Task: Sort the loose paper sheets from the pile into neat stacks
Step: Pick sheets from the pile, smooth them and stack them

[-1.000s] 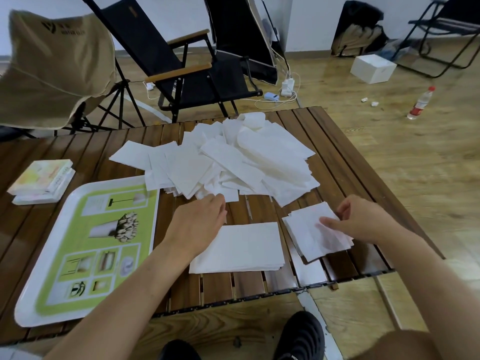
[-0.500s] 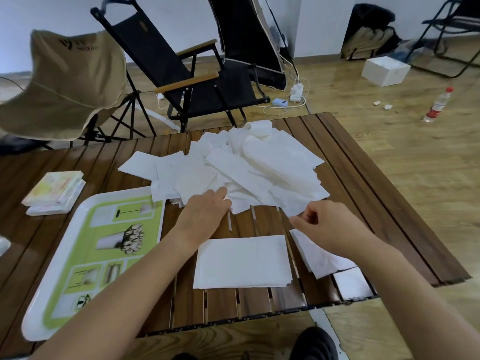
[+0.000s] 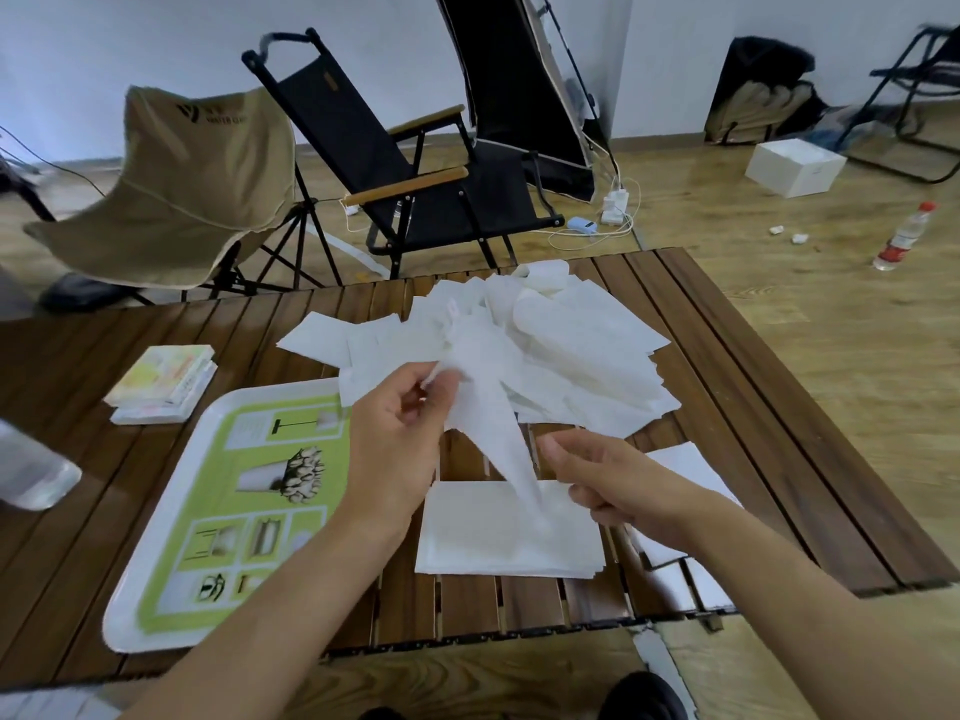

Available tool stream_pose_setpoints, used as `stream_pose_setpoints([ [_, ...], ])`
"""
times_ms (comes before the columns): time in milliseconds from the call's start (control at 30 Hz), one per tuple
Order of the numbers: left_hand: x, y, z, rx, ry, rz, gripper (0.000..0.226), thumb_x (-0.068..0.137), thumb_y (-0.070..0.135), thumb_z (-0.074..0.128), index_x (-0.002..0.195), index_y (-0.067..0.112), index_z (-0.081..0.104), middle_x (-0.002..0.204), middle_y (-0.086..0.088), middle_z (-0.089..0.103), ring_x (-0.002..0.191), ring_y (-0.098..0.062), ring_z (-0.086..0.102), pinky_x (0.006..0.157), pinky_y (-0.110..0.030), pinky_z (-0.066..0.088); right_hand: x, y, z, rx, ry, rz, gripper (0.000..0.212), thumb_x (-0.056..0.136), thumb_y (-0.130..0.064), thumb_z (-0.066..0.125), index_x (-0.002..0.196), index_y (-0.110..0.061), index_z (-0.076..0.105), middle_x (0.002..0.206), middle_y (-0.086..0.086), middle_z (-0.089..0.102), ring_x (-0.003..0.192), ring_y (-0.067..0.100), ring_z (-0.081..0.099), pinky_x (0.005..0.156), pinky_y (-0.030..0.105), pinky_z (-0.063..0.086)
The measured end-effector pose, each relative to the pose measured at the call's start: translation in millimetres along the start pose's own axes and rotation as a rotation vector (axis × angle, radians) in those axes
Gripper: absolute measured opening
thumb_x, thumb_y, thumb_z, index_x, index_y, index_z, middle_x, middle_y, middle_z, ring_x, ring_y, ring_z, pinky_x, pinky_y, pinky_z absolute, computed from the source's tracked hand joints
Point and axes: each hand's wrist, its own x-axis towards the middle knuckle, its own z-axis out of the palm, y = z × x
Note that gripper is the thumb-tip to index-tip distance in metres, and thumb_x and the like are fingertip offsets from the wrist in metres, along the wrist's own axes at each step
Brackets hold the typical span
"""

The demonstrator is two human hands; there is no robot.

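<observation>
A loose pile of white paper sheets [image 3: 582,356] covers the far middle of the slatted wooden table [image 3: 78,366]. My left hand [image 3: 400,439] pinches one sheet [image 3: 488,428] lifted off the pile's near edge; it hangs down, twisted to a point. My right hand [image 3: 602,480] hovers with loosely curled fingers just right of that sheet's lower tip, with no grip visible. A neat stack [image 3: 483,543] lies below both hands. A second, smaller stack [image 3: 685,465] lies to its right, partly hidden by my right forearm.
A white and green tray [image 3: 122,615] lies at the near left. Small booklets [image 3: 161,376] sit beyond it, and a clear plastic object [image 3: 31,475] pokes in at the left edge. Folding chairs [image 3: 415,189] stand behind the table. The table's right edge [image 3: 831,459] is close.
My left hand has picked a sheet off the pile and raised it. My right hand left the right-hand stack and moved in toward the hanging sheet. The camera tilted up slightly.
</observation>
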Motion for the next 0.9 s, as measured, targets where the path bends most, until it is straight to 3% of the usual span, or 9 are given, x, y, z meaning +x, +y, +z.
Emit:
stream_pose_setpoints([
  [133, -5, -10, -9, -0.167, -0.029, -0.208, 0.017, 0.103, 0.025, 0.059, 0.106, 0.014, 0.071, 0.063, -0.003, 0.046, 0.052, -0.012, 0.035, 0.047, -0.021, 0.028, 10, 3, 6, 0.148, -0.009, 0.02, 0.064, 0.075, -0.06, 0.076, 0.119, -0.014, 0.071, 0.065, -0.007, 0.034, 0.057, 0.01, 0.025, 0.053, 0.025, 0.018],
  [233, -5, -6, -16, -0.266, -0.14, -0.257, 0.024, 0.105, 0.026, 0.053, 0.117, 0.008, 0.064, 0.069, -0.009, 0.044, 0.053, -0.014, 0.033, 0.046, -0.023, 0.025, 14, 6, 18, 0.009, 0.11, 0.093, 0.065, 0.078, -0.069, 0.07, 0.12, -0.019, 0.067, 0.08, -0.006, 0.058, 0.063, 0.009, 0.045, 0.054, 0.02, 0.038],
  [300, -5, 1, -16, -0.361, -0.199, -0.262, 0.025, 0.104, 0.026, 0.052, 0.115, 0.006, 0.061, 0.069, -0.002, 0.049, 0.051, -0.011, 0.035, 0.046, -0.023, 0.023, 15, 6, 25, 0.047, 0.074, 0.154, 0.072, 0.082, -0.074, 0.058, 0.125, -0.017, 0.062, 0.106, -0.003, 0.073, 0.08, 0.013, 0.06, 0.063, 0.023, 0.047],
  [400, -4, 8, -15, -0.44, -0.225, -0.257, 0.014, 0.105, 0.024, 0.051, 0.105, 0.013, 0.059, 0.066, 0.005, 0.049, 0.05, -0.008, 0.035, 0.045, -0.021, 0.023, 17, 1, 30, 0.236, -0.107, 0.159, 0.077, 0.089, -0.077, 0.036, 0.133, -0.017, 0.058, 0.12, -0.001, 0.075, 0.109, 0.017, 0.068, 0.087, 0.03, 0.049],
  [533, -4, 3, -19, -0.426, -0.183, -0.293, 0.021, 0.105, 0.024, 0.051, 0.115, 0.009, 0.061, 0.07, 0.001, 0.05, 0.05, -0.009, 0.035, 0.044, -0.02, 0.023, 15, -5, 23, 0.444, -0.033, 0.029, 0.055, 0.098, -0.055, 0.05, 0.136, -0.016, 0.061, 0.126, 0.005, 0.072, 0.12, 0.022, 0.067, 0.106, 0.04, 0.049],
  [633, -2, -4, -24, -0.172, -0.166, -0.274, 0.023, 0.106, 0.029, 0.051, 0.114, 0.011, 0.064, 0.064, -0.003, 0.046, 0.048, -0.011, 0.033, 0.043, -0.019, 0.025, 14, 1, 14, 0.28, 0.127, -0.025, 0.039, 0.099, -0.043, 0.06, 0.122, -0.013, 0.071, 0.114, 0.01, 0.075, 0.103, 0.027, 0.071, 0.087, 0.033, 0.054],
  [700, -1, -10, -27, -0.021, -0.228, -0.286, 0.024, 0.105, 0.036, 0.052, 0.108, 0.015, 0.064, 0.057, 0.003, 0.051, 0.045, -0.008, 0.036, 0.043, -0.017, 0.026, 14, 7, 11, 0.136, 0.232, -0.061, 0.038, 0.096, -0.044, 0.064, 0.111, -0.01, 0.073, 0.092, 0.013, 0.069, 0.08, 0.03, 0.059, 0.066, 0.035, 0.043],
  [800, -1, -23, -30, 0.185, -0.396, -0.29, 0.03, 0.106, 0.037, 0.05, 0.095, 0.014, 0.066, 0.062, 0.009, 0.063, 0.045, 0.0, 0.052, 0.049, -0.013, 0.04, 14, 13, 4, -0.065, 0.345, -0.083, 0.045, 0.097, -0.045, 0.064, 0.092, 0.0, 0.067, 0.066, 0.004, 0.06, 0.059, 0.012, 0.056, 0.056, 0.024, 0.041],
  [900, -1, -42, -34, 0.41, -0.533, -0.267, 0.042, 0.108, 0.038, 0.044, 0.077, 0.01, 0.053, 0.065, 0.0, 0.052, 0.049, 0.0, 0.051, 0.054, -0.011, 0.041, 11, 19, -4, -0.434, 0.361, -0.086, 0.043, 0.099, -0.045, 0.059, 0.077, -0.008, 0.058, 0.06, 0.003, 0.053, 0.05, 0.006, 0.048, 0.053, 0.019, 0.037],
])
